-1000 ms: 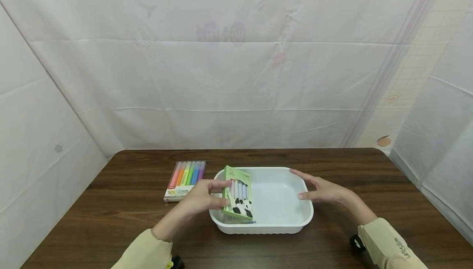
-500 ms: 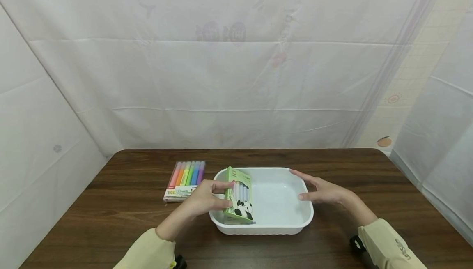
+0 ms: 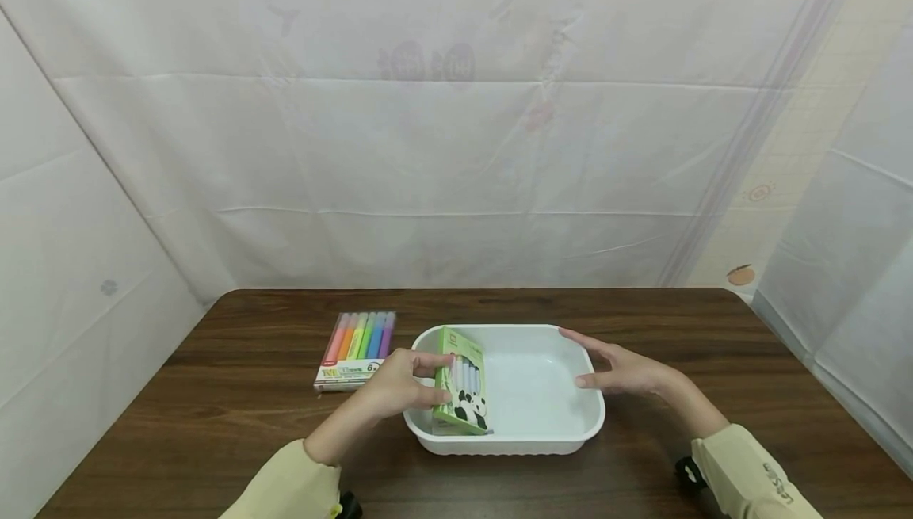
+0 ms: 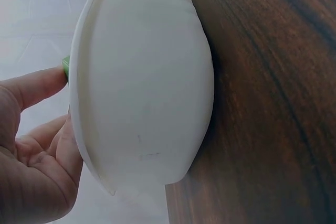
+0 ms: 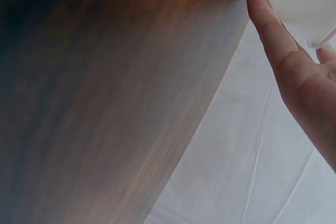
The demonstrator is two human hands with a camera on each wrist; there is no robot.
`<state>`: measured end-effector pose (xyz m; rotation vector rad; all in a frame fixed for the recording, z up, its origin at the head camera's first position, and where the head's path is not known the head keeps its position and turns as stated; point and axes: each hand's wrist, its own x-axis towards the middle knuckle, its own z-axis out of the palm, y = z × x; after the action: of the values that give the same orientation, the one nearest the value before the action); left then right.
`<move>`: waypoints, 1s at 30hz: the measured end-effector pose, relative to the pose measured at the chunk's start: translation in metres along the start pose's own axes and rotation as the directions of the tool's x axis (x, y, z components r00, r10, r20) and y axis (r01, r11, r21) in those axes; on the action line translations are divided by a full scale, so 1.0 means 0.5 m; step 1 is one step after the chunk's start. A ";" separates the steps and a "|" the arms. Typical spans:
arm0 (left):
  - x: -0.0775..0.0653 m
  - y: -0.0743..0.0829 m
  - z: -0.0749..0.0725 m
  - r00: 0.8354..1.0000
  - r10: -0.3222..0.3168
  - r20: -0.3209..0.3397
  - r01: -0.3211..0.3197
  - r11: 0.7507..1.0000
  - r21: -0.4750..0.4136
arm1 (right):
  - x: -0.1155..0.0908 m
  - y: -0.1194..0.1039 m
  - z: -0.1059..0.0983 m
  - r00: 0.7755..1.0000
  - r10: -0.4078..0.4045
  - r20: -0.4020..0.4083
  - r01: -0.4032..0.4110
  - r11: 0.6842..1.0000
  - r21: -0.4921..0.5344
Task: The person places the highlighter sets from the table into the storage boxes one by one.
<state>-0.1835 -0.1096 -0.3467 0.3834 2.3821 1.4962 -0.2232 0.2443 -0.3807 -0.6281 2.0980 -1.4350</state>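
Note:
My left hand grips the left side of a green box of markers with a panda print. The box leans inside the left end of a white plastic basin. In the left wrist view, the basin's wall hides most of the box; only a green corner shows beside a fingertip. My right hand holds the basin's right end, thumb over the rim. Its fingers lie fairly straight along the outside in the right wrist view.
A clear pack of several colored highlighters lies on the table left of the basin, behind my left hand. The dark wooden table ends at a back edge before a pale cloth. More cloth hangs at both sides.
The marker box has settled slightly lower into the basin, with my left hand following a little to the right. My right hand and the basin stay nearly in place.

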 end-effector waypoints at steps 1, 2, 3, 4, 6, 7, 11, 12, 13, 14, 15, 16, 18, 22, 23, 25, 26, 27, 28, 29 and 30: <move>-0.001 0.001 0.000 1.000 -0.001 0.002 0.001 1.000 0.000 | 0.000 0.000 0.000 1.000 0.001 0.001 -0.001 1.000 0.005; -0.002 0.002 0.000 1.000 0.000 0.003 0.000 1.000 0.004 | 0.000 0.000 0.001 1.000 0.001 0.004 -0.001 1.000 0.009; -0.003 0.003 0.000 1.000 0.001 0.002 -0.001 1.000 0.007 | 0.000 -0.001 0.001 1.000 0.001 0.006 -0.002 1.000 0.012; -0.004 0.004 0.000 1.000 0.005 -0.001 -0.005 1.000 0.014 | 0.000 -0.001 0.001 1.000 0.000 0.008 -0.001 1.000 0.013; -0.005 0.004 -0.001 1.000 0.016 -0.006 -0.016 0.999 0.038 | 0.000 -0.002 0.002 1.000 0.011 0.008 -0.011 1.000 0.022; -0.005 0.004 -0.002 1.000 0.023 -0.007 -0.022 0.998 0.051 | 0.000 -0.003 0.002 1.000 0.019 0.006 -0.019 1.000 0.025; -0.006 0.002 -0.004 0.998 0.065 -0.016 -0.062 0.990 0.127 | 0.000 -0.002 0.002 1.000 0.027 0.004 -0.027 0.999 0.025; -0.006 0.001 -0.004 0.997 0.074 -0.017 -0.071 0.986 0.148 | 0.000 -0.001 0.002 1.000 0.022 0.008 -0.022 0.999 0.024; -0.006 0.001 -0.004 0.996 0.082 -0.021 -0.077 0.983 0.169 | 0.000 0.000 0.001 1.000 0.022 0.009 -0.022 0.999 0.026; -0.006 0.001 -0.004 0.996 0.087 -0.024 -0.081 0.979 0.188 | 0.000 0.000 0.001 1.000 0.019 0.013 -0.019 0.999 0.026; -0.006 0.001 -0.004 0.996 0.088 -0.027 -0.081 0.976 0.201 | 0.000 0.001 0.000 1.000 0.020 0.013 -0.020 0.999 0.028; -0.006 0.001 -0.004 0.996 0.088 -0.031 -0.079 0.974 0.212 | 0.000 0.001 0.000 1.000 0.015 0.019 -0.016 0.999 0.028; -0.007 0.001 -0.003 0.995 0.085 -0.042 -0.073 0.970 0.233 | 0.001 0.001 0.000 1.000 0.017 0.021 -0.018 0.999 0.031; -0.010 0.004 -0.003 0.994 0.096 -0.058 -0.078 0.961 0.265 | 0.000 0.000 0.000 1.000 0.007 0.022 -0.007 1.000 0.019; -0.010 0.004 -0.003 0.993 0.101 -0.060 -0.081 0.959 0.273 | -0.001 -0.001 0.000 1.000 0.004 0.022 -0.005 1.000 0.019; -0.011 0.005 -0.003 0.991 0.112 -0.067 -0.088 0.953 0.291 | -0.002 -0.002 0.000 1.000 0.006 0.018 -0.006 1.000 0.013; -0.011 0.006 -0.003 0.991 0.116 -0.069 -0.090 0.950 0.298 | -0.002 -0.002 0.000 1.000 0.007 0.017 -0.007 1.000 0.011; -0.011 0.006 -0.003 0.990 0.118 -0.073 -0.090 0.949 0.303 | -0.002 -0.003 0.000 1.000 0.008 0.017 -0.009 1.000 0.011; -0.012 0.006 -0.003 0.990 0.119 -0.076 -0.090 0.947 0.309 | -0.002 -0.004 0.001 1.000 0.009 0.015 -0.009 1.000 0.008; -0.012 0.006 -0.003 0.989 0.121 -0.082 -0.089 0.945 0.314 | -0.002 -0.004 0.001 1.000 0.010 0.013 -0.010 1.000 0.003; -0.012 0.007 -0.003 0.989 0.123 -0.085 -0.089 0.943 0.322 | -0.002 -0.004 0.001 1.000 0.015 0.008 -0.015 1.000 -0.004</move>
<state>-0.1781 -0.1118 -0.3424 0.5257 2.7336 1.1976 -0.2218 0.2440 -0.3787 -0.6174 2.0953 -1.4187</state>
